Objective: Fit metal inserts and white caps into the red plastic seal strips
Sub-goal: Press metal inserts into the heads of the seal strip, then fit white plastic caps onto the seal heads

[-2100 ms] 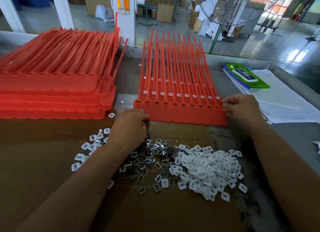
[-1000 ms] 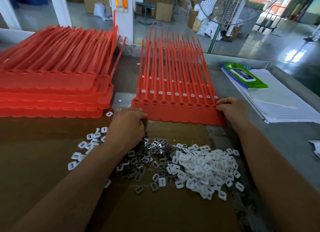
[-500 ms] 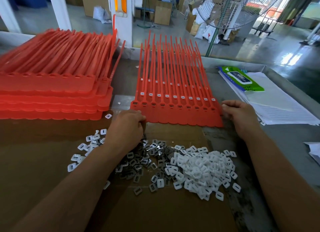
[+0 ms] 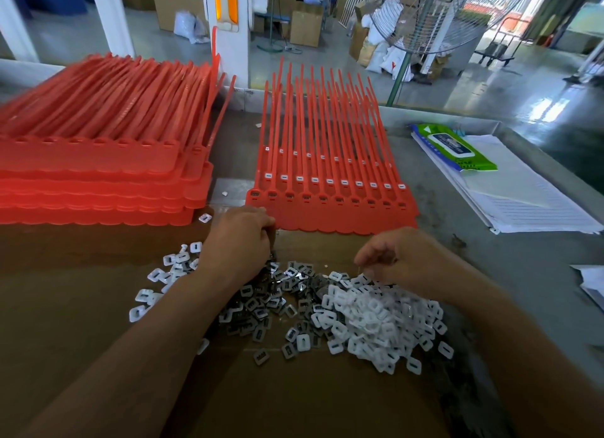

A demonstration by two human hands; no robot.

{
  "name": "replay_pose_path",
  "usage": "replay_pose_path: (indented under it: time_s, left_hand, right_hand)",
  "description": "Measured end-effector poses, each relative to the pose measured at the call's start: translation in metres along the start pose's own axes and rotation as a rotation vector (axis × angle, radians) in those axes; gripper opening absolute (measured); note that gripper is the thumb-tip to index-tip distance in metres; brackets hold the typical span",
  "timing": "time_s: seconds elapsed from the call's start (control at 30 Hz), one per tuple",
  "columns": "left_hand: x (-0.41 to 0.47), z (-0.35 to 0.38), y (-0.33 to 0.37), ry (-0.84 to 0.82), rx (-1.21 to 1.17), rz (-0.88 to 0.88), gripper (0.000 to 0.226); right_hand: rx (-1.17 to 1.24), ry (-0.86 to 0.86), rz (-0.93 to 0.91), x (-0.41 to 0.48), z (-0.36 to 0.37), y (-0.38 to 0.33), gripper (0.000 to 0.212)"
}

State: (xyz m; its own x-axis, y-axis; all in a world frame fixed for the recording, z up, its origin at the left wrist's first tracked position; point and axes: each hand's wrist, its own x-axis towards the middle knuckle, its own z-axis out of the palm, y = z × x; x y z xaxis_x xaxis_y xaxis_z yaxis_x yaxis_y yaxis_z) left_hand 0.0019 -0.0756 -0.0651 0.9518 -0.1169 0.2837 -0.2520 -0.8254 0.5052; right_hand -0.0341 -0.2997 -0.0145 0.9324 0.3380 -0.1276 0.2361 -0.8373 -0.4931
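A red seal strip sheet [image 4: 330, 213] lies flat ahead, on top of another sheet. Its front row of heads shows dark inserts, and the row behind shows white caps. Grey metal inserts [image 4: 261, 303] and white caps [image 4: 376, 316] are heaped on the brown cardboard [image 4: 81, 307]. My left hand [image 4: 238, 241] sits knuckles up at the sheet's front left corner, fingers curled down onto the metal inserts. My right hand [image 4: 392, 258] hangs over the far edge of the white caps with fingers curled downward. Their tips are hidden.
A tall stack of red strip sheets [image 4: 98, 176] fills the left. Several white caps [image 4: 163, 274] lie scattered left of my left arm. Lined paper [image 4: 523, 205] and a green wipes pack [image 4: 454, 147] lie at the right. A floor fan [image 4: 434, 19] stands behind the table.
My right hand has left the right end of the red sheet and come back toward me, over the white caps. My left hand has stayed in place.
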Motion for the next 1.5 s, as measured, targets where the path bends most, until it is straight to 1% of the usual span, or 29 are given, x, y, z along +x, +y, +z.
replay_pose_path:
  time_s: [0.17,0.27,0.33,0.4,0.5,0.67,0.73,0.87,0.93,1.03,1.2,1.3,1.4,1.5]
  left_hand:
    - [0.000,0.000,0.001,-0.002,0.010,-0.006,0.034]
    - [0.000,-0.001,0.001,-0.012,0.016,-0.005,0.035]
    - [0.000,-0.001,0.001,-0.014,0.017,-0.004,0.035]
    - [0.000,-0.002,0.001,-0.019,0.019,-0.004,0.035]
    - [0.000,-0.001,0.001,-0.025,0.027,-0.010,0.035]
    - [0.000,0.000,0.000,-0.025,0.011,-0.011,0.036]
    - [0.000,0.000,0.000,-0.039,0.000,-0.011,0.036]
    - [0.001,0.000,0.001,-0.061,-0.009,-0.025,0.038]
    - [0.001,0.000,0.001,-0.071,-0.007,-0.028,0.038]
    - [0.001,0.000,0.001,-0.069,-0.020,-0.036,0.037]
    - [-0.001,-0.001,0.002,-0.057,-0.031,-0.033,0.033]
    - [-0.001,0.000,0.002,-0.049,-0.035,-0.031,0.034]
    - [-0.001,0.000,0.001,-0.045,-0.022,-0.038,0.036]
    - [-0.002,0.000,0.001,-0.054,-0.030,-0.046,0.037]
  right_hand:
    - [-0.075,-0.029,0.029,0.002,0.005,0.002,0.016]
    - [-0.106,-0.039,0.022,0.002,0.006,0.001,0.025]
    - [-0.122,-0.036,0.013,0.002,0.006,0.002,0.024]
    - [-0.099,-0.031,0.009,0.001,0.006,0.002,0.023]
    - [0.035,-0.014,0.027,-0.002,0.003,0.004,0.020]
    - [0.107,0.126,-0.027,0.004,-0.004,0.000,0.021]
    - [0.113,0.176,-0.054,0.012,-0.006,-0.006,0.024]
    - [0.153,0.236,-0.052,0.036,-0.008,-0.022,0.017]
    - [0.188,0.233,-0.050,0.051,-0.006,-0.031,0.015]
    - [0.164,0.213,-0.050,0.077,0.001,-0.042,0.016]
    - [0.147,0.252,-0.036,0.121,0.018,-0.052,0.010]
    - [0.180,0.276,-0.038,0.136,0.028,-0.058,0.009]
    - [0.157,0.268,-0.051,0.148,0.036,-0.065,0.011]
    - [0.117,0.250,-0.024,0.155,0.041,-0.068,0.011]
